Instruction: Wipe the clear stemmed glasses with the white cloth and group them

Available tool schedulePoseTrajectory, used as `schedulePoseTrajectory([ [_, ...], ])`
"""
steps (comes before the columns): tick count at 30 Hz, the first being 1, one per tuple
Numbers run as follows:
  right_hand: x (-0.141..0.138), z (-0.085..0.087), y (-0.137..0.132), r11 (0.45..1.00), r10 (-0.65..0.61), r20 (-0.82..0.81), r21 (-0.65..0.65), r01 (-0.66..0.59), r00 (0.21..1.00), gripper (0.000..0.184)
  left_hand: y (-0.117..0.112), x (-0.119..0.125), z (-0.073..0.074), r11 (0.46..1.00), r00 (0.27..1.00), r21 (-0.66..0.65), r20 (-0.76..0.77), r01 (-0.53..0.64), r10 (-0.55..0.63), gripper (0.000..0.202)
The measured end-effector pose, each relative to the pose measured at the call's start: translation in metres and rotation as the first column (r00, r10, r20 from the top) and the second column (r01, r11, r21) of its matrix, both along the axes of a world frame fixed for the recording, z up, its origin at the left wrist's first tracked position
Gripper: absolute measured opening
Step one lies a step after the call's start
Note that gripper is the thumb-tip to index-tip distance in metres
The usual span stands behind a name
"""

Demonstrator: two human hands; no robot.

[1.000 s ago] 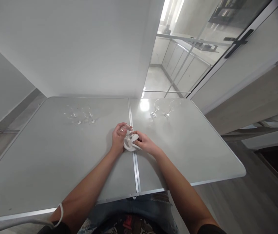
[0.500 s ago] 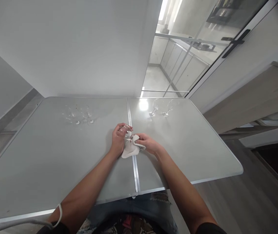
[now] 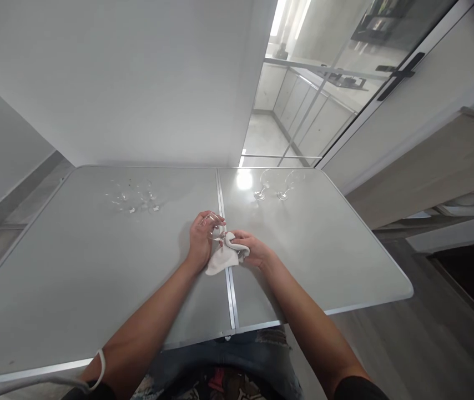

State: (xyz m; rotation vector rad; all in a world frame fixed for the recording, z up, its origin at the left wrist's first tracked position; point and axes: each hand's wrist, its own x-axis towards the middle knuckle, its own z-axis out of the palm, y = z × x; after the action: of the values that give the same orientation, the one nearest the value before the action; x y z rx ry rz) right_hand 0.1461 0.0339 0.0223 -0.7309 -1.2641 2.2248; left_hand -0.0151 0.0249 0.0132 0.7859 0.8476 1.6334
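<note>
Both forearms are reaching out over the near edge of the grey table, meeting at the metal seam that is running down its middle. Just above that seam, the right hand is bunching a white cloth between thumb and fingers and pressing it against a small clear glass. The left hand is cupping that glass, fingers curled around what is probably the bowl, though the transparent shape is hard to read here.

The glass is looking thin, light and fragile, and likely slick under bare skin. I judge a gentle wrap around the bowl is safer than pinching the rim or a stem. The cloth is hanging soft and limp, its loose corner touching the tabletop, so it is giving grip wherever it is gathered.

Farther back, a cluster of glasses is standing on the left half and two stemmed glasses on the right, well apart from the hands. Beyond them, a glass door is catching the light.
</note>
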Motion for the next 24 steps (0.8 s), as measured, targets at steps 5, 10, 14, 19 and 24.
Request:
schedulePoseTrajectory([
  [5,-0.003,0.002,-0.002,0.915,-0.177,0.181,0.392,0.094,0.967,0.024,0.001,0.0,-0.001,0.992,0.988,0.009,-0.093,-0.126,0.127,0.036],
  [10,-0.012,0.002,-0.007,0.661,-0.479,0.323,0.745,0.093,0.816,0.026,0.003,0.0,-0.006,0.977,0.973,0.017,-0.091,-0.211,0.212,0.038],
  [14,-0.007,0.003,-0.004,0.933,-0.166,0.181,0.348,0.095,0.969,0.025,0.0,0.001,-0.005,0.994,0.994,0.024,-0.029,-0.105,0.106,0.037],
  [19,0.0,-0.001,0.001,0.96,-0.186,0.141,0.235,0.149,0.972,0.034,0.002,0.002,-0.007,0.996,0.995,0.02,-0.05,-0.088,0.089,0.037],
  [24,-0.001,0.005,-0.002,0.63,-0.639,0.162,0.671,0.391,0.752,0.027,0.01,-0.005,-0.013,0.987,0.987,0.028,0.006,-0.159,0.159,0.046],
])
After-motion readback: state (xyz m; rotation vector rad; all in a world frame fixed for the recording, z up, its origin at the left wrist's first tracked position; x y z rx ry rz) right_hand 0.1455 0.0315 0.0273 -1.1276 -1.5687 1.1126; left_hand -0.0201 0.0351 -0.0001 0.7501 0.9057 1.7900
